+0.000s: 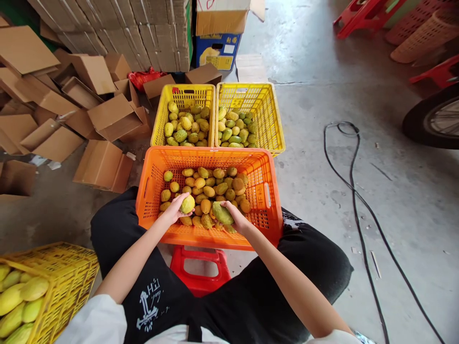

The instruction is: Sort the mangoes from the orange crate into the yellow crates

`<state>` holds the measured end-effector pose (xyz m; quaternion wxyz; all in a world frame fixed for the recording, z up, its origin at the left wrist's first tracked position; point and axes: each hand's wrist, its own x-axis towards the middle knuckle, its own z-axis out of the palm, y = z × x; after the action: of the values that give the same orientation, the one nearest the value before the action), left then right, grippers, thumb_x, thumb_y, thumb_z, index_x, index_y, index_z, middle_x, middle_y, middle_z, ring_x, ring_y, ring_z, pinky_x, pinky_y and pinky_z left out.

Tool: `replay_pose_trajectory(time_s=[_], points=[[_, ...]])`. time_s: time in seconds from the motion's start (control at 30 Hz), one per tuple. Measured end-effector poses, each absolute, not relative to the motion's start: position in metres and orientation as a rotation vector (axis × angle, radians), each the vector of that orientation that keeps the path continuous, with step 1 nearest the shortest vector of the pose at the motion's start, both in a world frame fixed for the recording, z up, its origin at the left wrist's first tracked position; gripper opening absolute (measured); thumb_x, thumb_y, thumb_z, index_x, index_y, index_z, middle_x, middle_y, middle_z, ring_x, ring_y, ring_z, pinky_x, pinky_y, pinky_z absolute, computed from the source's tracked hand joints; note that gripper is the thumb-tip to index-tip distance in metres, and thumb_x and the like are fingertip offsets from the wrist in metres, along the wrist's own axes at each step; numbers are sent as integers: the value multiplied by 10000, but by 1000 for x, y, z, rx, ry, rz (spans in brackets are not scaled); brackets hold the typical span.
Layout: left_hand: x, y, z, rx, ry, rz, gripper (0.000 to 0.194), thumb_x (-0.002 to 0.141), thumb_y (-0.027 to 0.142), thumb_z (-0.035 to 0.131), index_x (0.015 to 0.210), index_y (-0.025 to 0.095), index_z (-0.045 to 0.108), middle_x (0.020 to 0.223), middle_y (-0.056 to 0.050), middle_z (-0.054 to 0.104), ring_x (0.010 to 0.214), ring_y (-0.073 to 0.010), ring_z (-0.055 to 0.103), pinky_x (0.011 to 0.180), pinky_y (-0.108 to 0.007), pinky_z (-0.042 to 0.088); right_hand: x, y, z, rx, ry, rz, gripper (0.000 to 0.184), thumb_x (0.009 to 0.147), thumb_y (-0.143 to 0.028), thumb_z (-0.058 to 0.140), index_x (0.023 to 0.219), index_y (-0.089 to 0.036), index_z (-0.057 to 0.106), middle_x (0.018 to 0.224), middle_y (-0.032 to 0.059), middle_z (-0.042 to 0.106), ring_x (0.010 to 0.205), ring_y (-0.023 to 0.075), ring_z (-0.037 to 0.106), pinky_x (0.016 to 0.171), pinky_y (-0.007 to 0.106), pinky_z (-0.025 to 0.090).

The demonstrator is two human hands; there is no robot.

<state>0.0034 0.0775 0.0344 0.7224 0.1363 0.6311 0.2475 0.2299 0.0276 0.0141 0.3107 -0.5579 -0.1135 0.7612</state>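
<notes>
My left hand (178,208) is closed around a rounded yellow mango-like fruit (187,204). A longer, greener mango-like fruit (222,213) lies in the grip of my right hand (234,217). Both hands are over the near part of an orange plastic crate (211,235). Inside it are many yellow, green and brownish fruits (205,206), some hidden by my hands. Against the crate's far side stand two yellow crates, the left one (184,90) and the right one (272,119), each holding similar fruits.
A red stool (201,282) shows below the orange crate, between my legs. Another yellow basket (71,272) of larger fruits is at lower left. Cardboard boxes (103,165) lie piled to the left. On the right, a black cable (355,196) runs across the floor near a wheel (433,117).
</notes>
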Motion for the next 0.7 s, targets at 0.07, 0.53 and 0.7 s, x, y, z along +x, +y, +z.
replay_pose_trajectory(time_s=[0.07,0.53,0.7], points=[[3,77,36,355,1389,551,412,773,467,841,928,192,576,725,-33,687,622,-191,716,563,-265,566,229,27,17,-1462,-324,1975,184,868,-397,669,848,-225,608,690,31,678,577,199,667,423,258,487],[4,77,35,257,1442,623,274,801,291,782,866,206,529,818,-7,625,696,-141,654,715,-352,645,231,25,18,-1514,-519,1908,400,670,-424,911,934,-222,687,751,-11,688,647,156,646,554,248,533],[2,80,28,144,1492,647,269,861,402,723,913,205,547,765,-14,620,664,-158,666,642,-337,643,230,26,16,-1452,-439,1872,333,722,-477,846,873,-217,702,778,-9,691,699,150,643,579,225,523]])
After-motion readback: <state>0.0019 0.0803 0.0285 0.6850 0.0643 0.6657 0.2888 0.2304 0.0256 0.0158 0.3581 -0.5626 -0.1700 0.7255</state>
